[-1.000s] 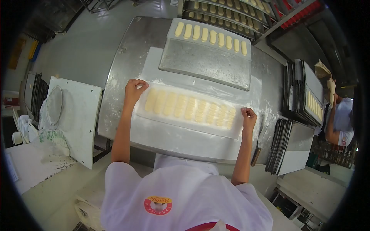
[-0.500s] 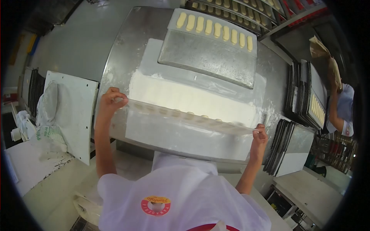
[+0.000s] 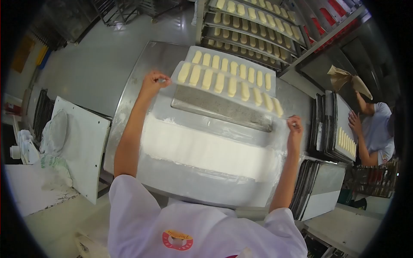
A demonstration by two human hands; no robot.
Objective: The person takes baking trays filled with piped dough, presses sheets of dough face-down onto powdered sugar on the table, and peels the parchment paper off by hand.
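Observation:
My left hand (image 3: 155,82) pinches the left end of a pale paper sheet (image 3: 238,90), and my right hand (image 3: 295,124) pinches its right end. A single row of piped batter fingers (image 3: 219,83) lies along this sheet. The sheet is stretched over a metal baking tray (image 3: 219,109), whose bare front part shows below it. Behind the held sheet, a second row of batter fingers (image 3: 233,67) sits on paper at the tray's far side. Whether the held sheet touches the tray I cannot tell. Nearer me, a strip of white powder (image 3: 202,146) covers paper on the table.
A rack (image 3: 254,30) of filled trays stands behind the metal table (image 3: 137,81). At the right are stacked trays (image 3: 325,124), more upright trays (image 3: 307,185) and a co-worker (image 3: 376,129) holding a piping bag (image 3: 344,79). A white board (image 3: 84,142) stands at left.
Both hands have moved forward, carrying the paper from over the powder to over the tray. Its row of batter fingers now faces up in view, and the powder strip is uncovered.

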